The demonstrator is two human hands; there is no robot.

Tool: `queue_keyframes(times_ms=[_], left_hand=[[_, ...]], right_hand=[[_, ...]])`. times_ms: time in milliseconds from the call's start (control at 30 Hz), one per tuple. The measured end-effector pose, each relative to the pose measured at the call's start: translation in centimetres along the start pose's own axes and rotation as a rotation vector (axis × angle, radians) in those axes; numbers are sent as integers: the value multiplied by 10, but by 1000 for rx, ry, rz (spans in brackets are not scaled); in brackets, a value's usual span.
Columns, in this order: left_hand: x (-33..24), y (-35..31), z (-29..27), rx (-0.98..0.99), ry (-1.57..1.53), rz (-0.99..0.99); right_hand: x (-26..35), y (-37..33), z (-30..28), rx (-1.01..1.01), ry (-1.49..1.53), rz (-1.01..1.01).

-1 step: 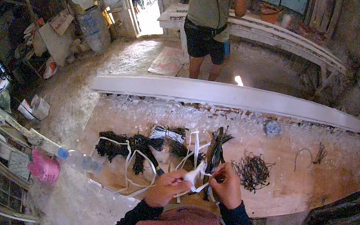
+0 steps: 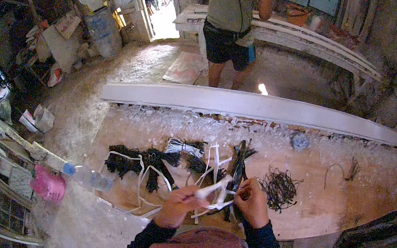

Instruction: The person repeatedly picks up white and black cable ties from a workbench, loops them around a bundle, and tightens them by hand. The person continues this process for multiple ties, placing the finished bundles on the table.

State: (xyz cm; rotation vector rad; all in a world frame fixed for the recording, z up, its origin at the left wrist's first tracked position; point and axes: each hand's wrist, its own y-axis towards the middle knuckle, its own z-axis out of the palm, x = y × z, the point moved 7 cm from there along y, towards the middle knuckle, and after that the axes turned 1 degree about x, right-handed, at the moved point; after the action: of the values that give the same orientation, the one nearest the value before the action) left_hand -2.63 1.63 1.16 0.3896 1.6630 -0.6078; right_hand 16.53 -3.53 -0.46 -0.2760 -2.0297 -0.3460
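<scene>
The left hand [image 2: 178,206] has its thumb and fingers pressed together on a white strip [image 2: 213,191], which is bunched and looped in front of the person, above the near part of the counter [image 2: 336,213]. The part of the strip near the left fingers is blurred, so its folds cannot be counted. The right hand [image 2: 253,204] has its fingers curled in, thumb against forefinger, pinching a narrow length of the same strip; its other fingertips are hidden in the curl.

Behind the hands lies a bundle of dark strips [image 2: 241,160], its lower part partly covered by the white strip and the right hand. To its left are a black fringed bundle [image 2: 121,162] and a tied black-and-white bundle [image 2: 185,147]. A loose pale band [image 2: 127,156] crosses the black one; whether it joins the strip in the hands cannot be told. Right of the right hand sits a dark, stringy tangle [image 2: 278,189], its strands too fine to separate. Beyond the counter stands another person [image 2: 233,3], head cut off by the upper edge.
</scene>
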Motion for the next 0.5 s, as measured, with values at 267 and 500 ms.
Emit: queue_keyframes(times_ms=[267, 500], left_hand=[[-49, -71, -149, -336, -1004, 638], [-11, -44, -121, -704, -564, 217]], right_hand=[[-103, 10, -35, 42, -262, 245], [-81, 26, -32, -128, -129, 58]])
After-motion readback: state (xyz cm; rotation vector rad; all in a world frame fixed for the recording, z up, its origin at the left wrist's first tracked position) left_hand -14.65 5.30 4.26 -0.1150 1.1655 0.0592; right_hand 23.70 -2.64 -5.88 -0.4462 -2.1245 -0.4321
